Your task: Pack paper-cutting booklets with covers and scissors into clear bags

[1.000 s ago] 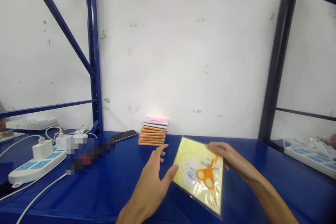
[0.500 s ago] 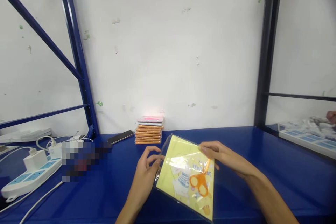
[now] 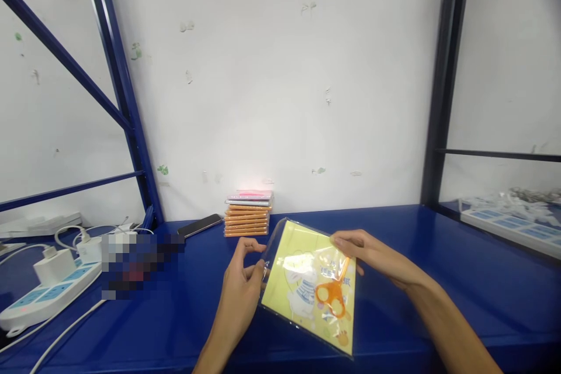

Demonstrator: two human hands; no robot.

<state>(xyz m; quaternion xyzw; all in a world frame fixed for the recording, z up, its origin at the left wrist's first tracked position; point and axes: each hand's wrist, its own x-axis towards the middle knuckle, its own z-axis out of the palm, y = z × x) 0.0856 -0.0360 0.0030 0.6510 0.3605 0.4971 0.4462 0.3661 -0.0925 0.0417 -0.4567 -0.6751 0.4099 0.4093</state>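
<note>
A yellow booklet (image 3: 280,280) printed with a white animal in a striped top lies inside a clear plastic bag (image 3: 272,245), tilted above the blue table. Orange scissors (image 3: 332,295) are in the bag too, over the booklet's right side. My right hand (image 3: 368,254) grips the packet's upper right corner, thumb in front and fingers behind. At the left edge, my left hand (image 3: 243,277) pinches the loose plastic between thumb and fingers. Some left fingertips are hidden behind the film.
A stack of thin wrapped packets (image 3: 248,219), mostly orange-edged, stands near the wall. Left of it lies a phone (image 3: 200,225). White power strips (image 3: 52,289) with plugs and cables occupy the left; another power strip (image 3: 511,225) is far right. Blue metal posts (image 3: 116,70) frame the table.
The camera view has shifted slightly. My left fingers have closed in on the bag's left edge, while my right hand keeps its hold on the corner. A hand at the far right has left view.
</note>
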